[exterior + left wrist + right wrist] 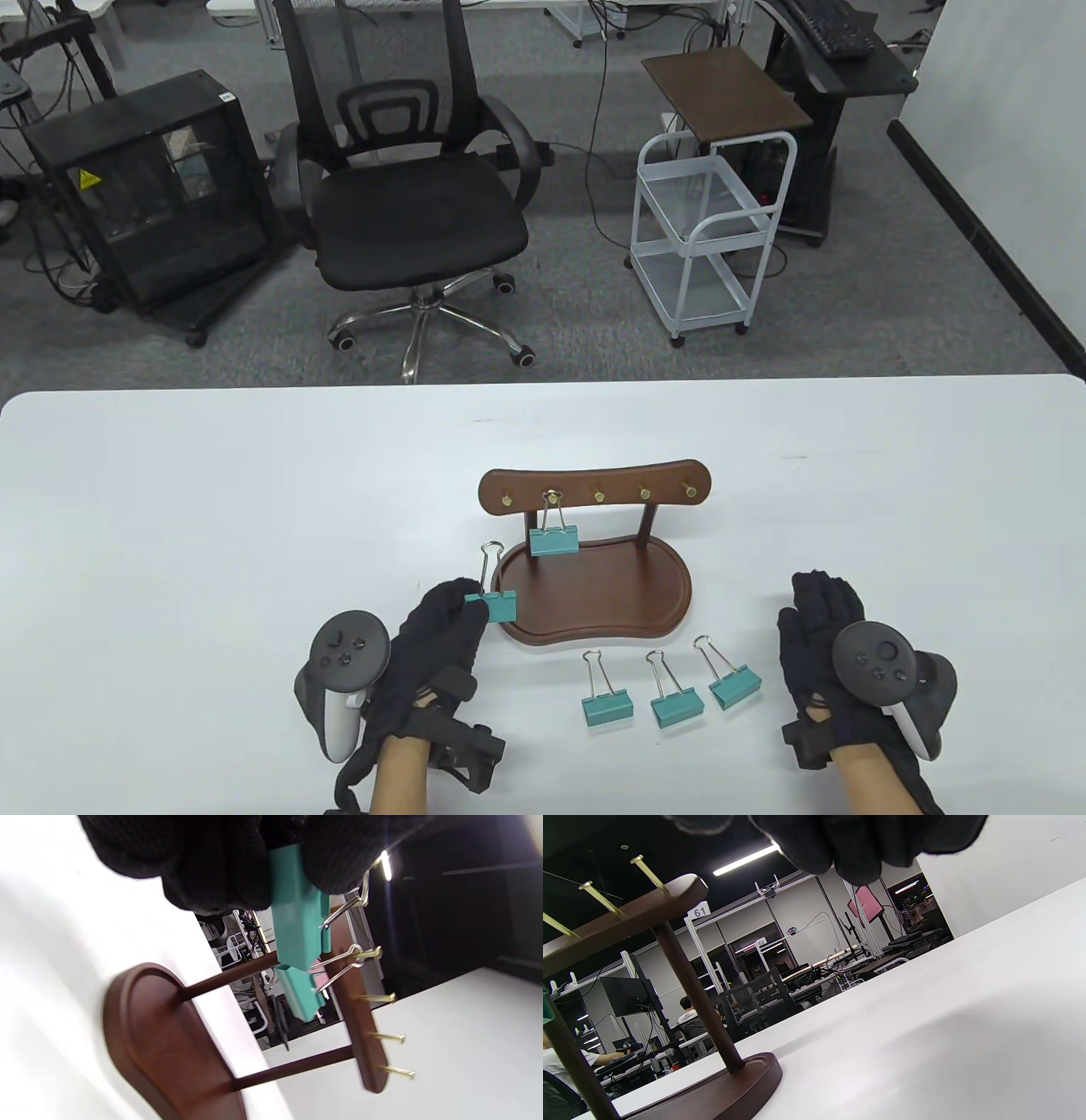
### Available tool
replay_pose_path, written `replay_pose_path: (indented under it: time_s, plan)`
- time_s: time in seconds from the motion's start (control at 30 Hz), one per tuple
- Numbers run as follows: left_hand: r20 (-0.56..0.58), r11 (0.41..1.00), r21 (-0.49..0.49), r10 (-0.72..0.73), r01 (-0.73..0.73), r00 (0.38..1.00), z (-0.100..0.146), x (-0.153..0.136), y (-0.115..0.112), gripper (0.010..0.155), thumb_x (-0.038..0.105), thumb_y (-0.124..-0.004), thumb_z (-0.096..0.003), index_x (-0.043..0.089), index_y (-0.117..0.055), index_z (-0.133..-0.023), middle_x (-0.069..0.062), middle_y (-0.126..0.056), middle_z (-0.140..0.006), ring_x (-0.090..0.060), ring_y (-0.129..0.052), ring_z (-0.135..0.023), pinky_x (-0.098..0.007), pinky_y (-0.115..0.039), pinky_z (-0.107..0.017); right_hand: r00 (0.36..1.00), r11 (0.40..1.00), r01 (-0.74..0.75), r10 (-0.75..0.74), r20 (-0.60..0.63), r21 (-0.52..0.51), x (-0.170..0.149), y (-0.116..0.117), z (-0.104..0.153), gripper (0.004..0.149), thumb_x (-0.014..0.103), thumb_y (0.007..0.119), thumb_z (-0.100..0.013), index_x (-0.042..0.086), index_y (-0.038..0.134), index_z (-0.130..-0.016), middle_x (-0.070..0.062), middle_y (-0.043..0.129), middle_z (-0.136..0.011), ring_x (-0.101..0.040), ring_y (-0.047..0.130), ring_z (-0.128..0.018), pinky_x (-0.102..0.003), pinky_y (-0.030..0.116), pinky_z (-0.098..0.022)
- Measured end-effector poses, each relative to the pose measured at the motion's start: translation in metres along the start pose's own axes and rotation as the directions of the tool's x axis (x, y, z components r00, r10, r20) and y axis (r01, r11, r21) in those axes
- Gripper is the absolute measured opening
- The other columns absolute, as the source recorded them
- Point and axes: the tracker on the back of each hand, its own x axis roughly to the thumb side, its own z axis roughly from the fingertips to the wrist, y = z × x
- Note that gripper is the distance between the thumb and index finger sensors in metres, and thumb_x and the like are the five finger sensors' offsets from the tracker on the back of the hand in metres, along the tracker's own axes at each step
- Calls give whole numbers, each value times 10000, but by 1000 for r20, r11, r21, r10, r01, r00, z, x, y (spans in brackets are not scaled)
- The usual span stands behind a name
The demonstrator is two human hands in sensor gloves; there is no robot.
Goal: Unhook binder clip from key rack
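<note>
Evidently the left hand (437,632), at lower centre, pinches a clip (497,604) by its body, wire loops upward and clear of the rack (594,490); another clip (554,540) hangs there. The right hand (819,632) rests flat, empty, on the desk (212,509).

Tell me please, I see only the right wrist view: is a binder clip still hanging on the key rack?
Observer: Yes, one teal hanging clip is on the second hook from the left of the key rack.
Operator: What does the left hand do?
Observer: The left hand pinches another clip, off the hooks, at the tray's left edge.
Operator: Are other clips on the table?
Observer: Three loose clips lie in front of the tray.
</note>
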Motion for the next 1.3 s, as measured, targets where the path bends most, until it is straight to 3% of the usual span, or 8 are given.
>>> replay_pose_path:
  time_s: [0.2,0.47,0.73,1.3]
  plan:
    - [-78,966,-41,-257,254,963,1,0,-1,499,509,-734,-542,243,-794,-960,-87,-885,-850,-315,-915,-694,-478,-806,-454,1000,1000,0,0,1,1,1,0,0,598,490,612,-404,161,632,-903,-162,647,-981,-421,580,-898,-509,596,-643]
    - [-203,845,-267,-520,463,830,-3,-9,-14,483,499,-730,-554,216,-841,-929,-106,-899,-827,-332,-915,-675,-493,-799,-447,1000,1000,-2,2,9,8,3,2,0,599,490,612,-403,160,633,-903,-162,647,-982,-422,580,-897,-510,596,-643]
    - [-245,774,-370,-616,515,749,-6,-16,-25,482,493,-727,-557,214,-839,-934,-109,-892,-833,-334,-909,-681,-496,-794,-453,1000,1000,6,-6,5,5,2,1,0,599,491,613,-403,161,635,-902,-163,648,-981,-423,581,-896,-510,596,-643]
    - [-246,710,-376,-696,596,674,-8,-17,-33,462,490,-725,-556,248,-840,-932,-114,-889,-839,-338,-906,-686,-502,-791,-454,1000,1000,10,-10,5,3,2,0,1,600,493,616,-403,160,636,-902,-163,651,-980,-422,583,-897,-510,597,-643]
